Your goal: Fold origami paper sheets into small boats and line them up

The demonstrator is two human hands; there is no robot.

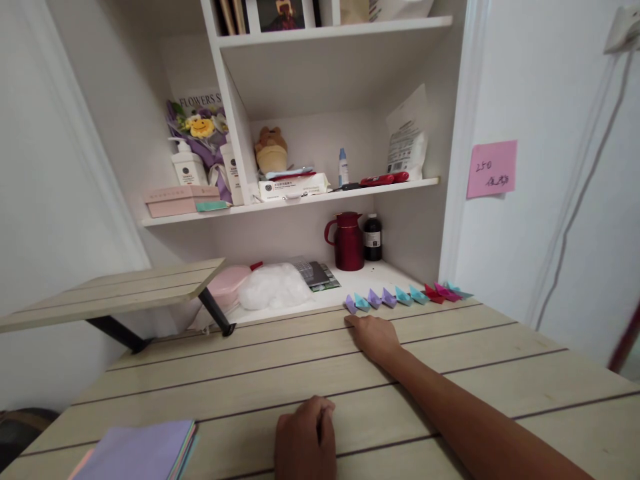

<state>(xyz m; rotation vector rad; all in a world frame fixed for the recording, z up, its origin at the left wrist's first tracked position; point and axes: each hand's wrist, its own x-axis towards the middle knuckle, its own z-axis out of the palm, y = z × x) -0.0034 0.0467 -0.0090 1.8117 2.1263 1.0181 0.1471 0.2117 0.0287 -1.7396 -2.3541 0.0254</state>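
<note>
A row of small folded paper boats in purple, light blue, red and pink stands along the table's back edge. At its left end is a purple paper boat (351,305). My right hand (374,339) reaches forward over the table, its index finger stretched out just in front of that boat, apparently holding nothing; its other fingers are mostly hidden. Nearer to me, my left hand (306,437) rests closed above the tabletop, thumb against the curled fingers, with no object showing in it. A stack of coloured paper squares (140,450), purple on top, lies to its left.
The wooden table (240,380) has a raised shelf stand (120,287) at left. Behind it, a white shelf unit (330,37) holds a red jug (349,241), a dark bottle (373,237) and a bag of white stuffing (275,287). A pink note (492,169) is on the wall.
</note>
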